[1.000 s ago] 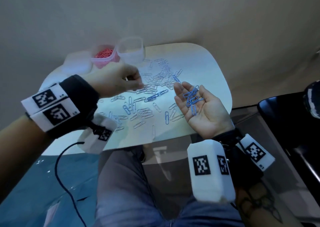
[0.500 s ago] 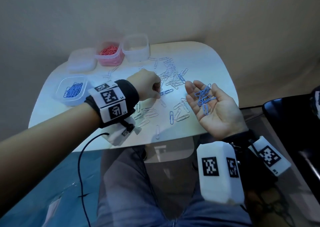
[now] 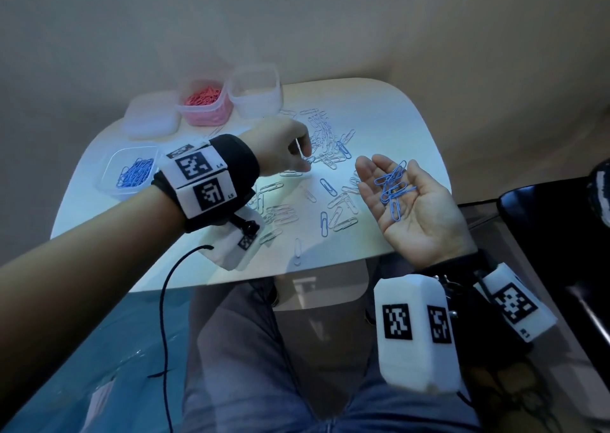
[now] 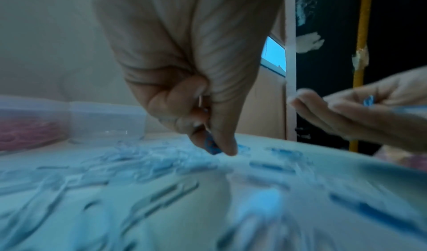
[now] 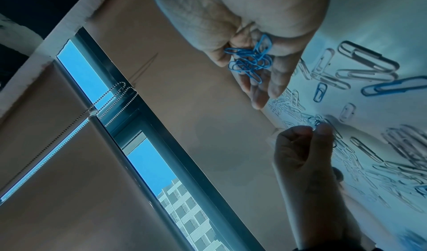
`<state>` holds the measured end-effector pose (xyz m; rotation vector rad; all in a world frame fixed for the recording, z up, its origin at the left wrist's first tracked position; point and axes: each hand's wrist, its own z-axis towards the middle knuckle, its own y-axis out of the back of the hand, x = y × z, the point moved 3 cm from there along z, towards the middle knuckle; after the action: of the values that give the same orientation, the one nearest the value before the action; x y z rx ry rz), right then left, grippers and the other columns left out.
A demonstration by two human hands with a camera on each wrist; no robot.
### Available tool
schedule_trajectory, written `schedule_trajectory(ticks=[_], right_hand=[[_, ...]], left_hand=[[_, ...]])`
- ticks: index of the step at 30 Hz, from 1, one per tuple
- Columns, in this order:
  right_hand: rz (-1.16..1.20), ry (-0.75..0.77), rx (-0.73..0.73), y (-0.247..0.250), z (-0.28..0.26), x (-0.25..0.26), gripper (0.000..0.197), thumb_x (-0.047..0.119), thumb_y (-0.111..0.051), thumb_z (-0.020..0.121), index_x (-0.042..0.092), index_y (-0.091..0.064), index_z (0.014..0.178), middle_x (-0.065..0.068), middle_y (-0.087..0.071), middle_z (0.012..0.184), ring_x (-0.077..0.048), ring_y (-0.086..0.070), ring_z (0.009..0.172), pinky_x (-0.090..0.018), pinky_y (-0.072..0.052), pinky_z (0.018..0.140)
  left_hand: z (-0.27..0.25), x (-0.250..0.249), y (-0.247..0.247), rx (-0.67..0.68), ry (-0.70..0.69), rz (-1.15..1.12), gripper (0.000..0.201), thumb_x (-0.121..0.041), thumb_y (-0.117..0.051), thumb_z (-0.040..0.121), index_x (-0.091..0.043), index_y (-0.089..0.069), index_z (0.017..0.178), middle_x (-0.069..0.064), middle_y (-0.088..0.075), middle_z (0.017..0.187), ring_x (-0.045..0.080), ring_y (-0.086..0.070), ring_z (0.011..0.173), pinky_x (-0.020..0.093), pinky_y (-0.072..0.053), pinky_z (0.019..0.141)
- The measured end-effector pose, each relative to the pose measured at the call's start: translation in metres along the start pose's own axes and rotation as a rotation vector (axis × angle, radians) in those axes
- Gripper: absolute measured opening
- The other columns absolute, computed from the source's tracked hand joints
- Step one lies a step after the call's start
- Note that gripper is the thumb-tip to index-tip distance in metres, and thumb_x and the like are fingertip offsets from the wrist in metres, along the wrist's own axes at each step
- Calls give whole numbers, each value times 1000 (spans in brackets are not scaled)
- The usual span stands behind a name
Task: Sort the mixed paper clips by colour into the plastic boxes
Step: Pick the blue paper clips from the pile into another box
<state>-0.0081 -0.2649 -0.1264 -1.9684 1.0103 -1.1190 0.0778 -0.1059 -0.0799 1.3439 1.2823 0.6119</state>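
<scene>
Tabletop (image 3: 379,109), pale and round-cornered, was taken as the landmark, and everything else was placed against it. At its far left corner three plastic boxes were ranged side by side: a lidded box (image 3: 150,121), a box of pink clips (image 3: 205,104) and a clear box (image 3: 255,93) whose contents could not be made out. Along the left edge a fourth box (image 3: 127,173) was seen, with blue clips heaped in it. Across the middle of the tabletop the loose clips (image 3: 331,150) were scattered, silver ones mixed with a few blue. The right hand (image 3: 416,208) was held palm up over the right edge, its fingers relaxed and nearly straight, and a small bundle of blue clips (image 3: 392,185) was cradled in the palm; the same bundle (image 5: 250,61) was shown in the right wrist view. The left hand (image 3: 284,149) was lowered over the centre of the tabletop, fingers curled and thumb and forefinger pressed together at the surface. A blue clip (image 4: 211,144) was pinched between those fingertips (image 4: 227,149), though that view was blurred.
</scene>
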Motion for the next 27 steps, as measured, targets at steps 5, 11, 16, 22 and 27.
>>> schedule_trajectory(ticks=[5, 11, 16, 22, 27], right_hand=[[-15, 10, -5, 1, 0, 0, 41, 33, -26, 100, 8, -58, 90, -7, -70, 88, -10, -70, 75, -20, -55, 71], [-4, 25, -6, 5, -2, 4, 40, 33, -28, 99, 7, -58, 90, -7, -71, 85, -11, -71, 74, -20, -56, 69], [-8, 19, -7, 2, -1, 0, 41, 32, -27, 100, 7, -58, 90, -7, -70, 85, -10, -71, 73, -21, -56, 69], [-20, 52, -83, -1, 4, 0, 41, 32, -26, 101, 10, -57, 87, -4, -65, 90, -6, -69, 68, -17, -54, 66], [-2, 7, -96, -11, 9, -6, 43, 35, -27, 100, 9, -58, 86, -4, -66, 82, -9, -65, 69, -18, -54, 63]], left_hand=[[2, -18, -15, 69, -108, 19, 20, -18, -67, 84, -12, -68, 103, -12, -48, 66, 1, -42, 59, 15, -34, 57], [2, -24, -23, 124, -280, 304, 13, -15, -63, 85, -13, -66, 98, 1, -62, 92, 13, -44, 79, 34, -47, 77], [7, -20, -26, 246, -207, 371, 17, -21, -56, 90, -8, -60, 101, 2, -55, 97, 17, -46, 90, 34, -43, 82], [-4, -23, -4, 132, -90, -40, 9, -22, -58, 90, -18, -54, 82, -9, -49, 66, 12, -47, 57, 12, -39, 47], [-16, -49, 13, 140, -82, -408, 20, -17, -58, 90, -22, -48, 74, -7, -47, 61, -1, -42, 49, 9, -36, 41]])
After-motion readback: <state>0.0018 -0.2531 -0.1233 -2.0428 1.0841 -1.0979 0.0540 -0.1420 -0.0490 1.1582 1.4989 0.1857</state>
